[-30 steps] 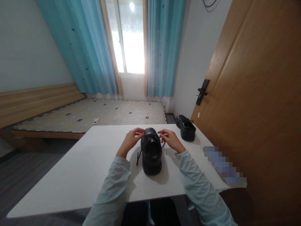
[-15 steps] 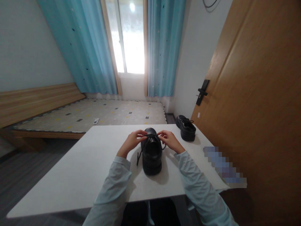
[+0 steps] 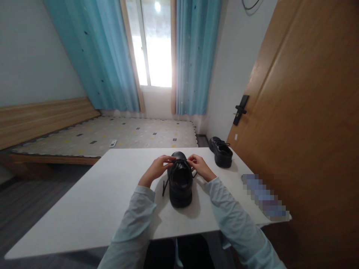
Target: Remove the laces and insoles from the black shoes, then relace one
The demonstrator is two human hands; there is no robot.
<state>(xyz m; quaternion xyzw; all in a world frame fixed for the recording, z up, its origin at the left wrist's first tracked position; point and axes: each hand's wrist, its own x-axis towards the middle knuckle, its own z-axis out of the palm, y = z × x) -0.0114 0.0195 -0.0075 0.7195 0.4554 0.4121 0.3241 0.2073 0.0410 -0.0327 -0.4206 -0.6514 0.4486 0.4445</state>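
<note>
Near shoe (image 3: 181,192): black, upright on its sole near the middle of the bench, heel toward the person and toe pointing away, its opening facing up between the two forearms.
Laces (image 3: 179,161): black, crossing the front of the near shoe; one loose end trails down its left side to the bench, and another shows on its right, just below the right hand.
Left hand (image 3: 156,169): at the left of the lacing near the toe, thumb and fingers narrow at the lace; whether they pinch it is too small to tell.
Right hand (image 3: 201,166): opposite, at the right of the lacing, fingers bent and drawn close; what they grip cannot be made out.
Sleeves (image 3: 131,215): pale blue-green, reaching the wrists, both forearms coming over the near edge.
Bench (image 3: 109,201): white-topped, a soft shadow beside the near shoe.
Far shoe (image 3: 223,154): black and laced, upright at the far right corner, well apart from both hands.
Blurred item (image 3: 265,196): bluish and pixelated, along the right edge.
Bed (image 3: 134,134): beyond the bench, a small white device (image 3: 113,143) on its patterned mattress.
Window (image 3: 157,56): bright, between blue curtains (image 3: 106,56).
Door (image 3: 303,112): brown wood, black handle (image 3: 240,109), at the right.
</note>
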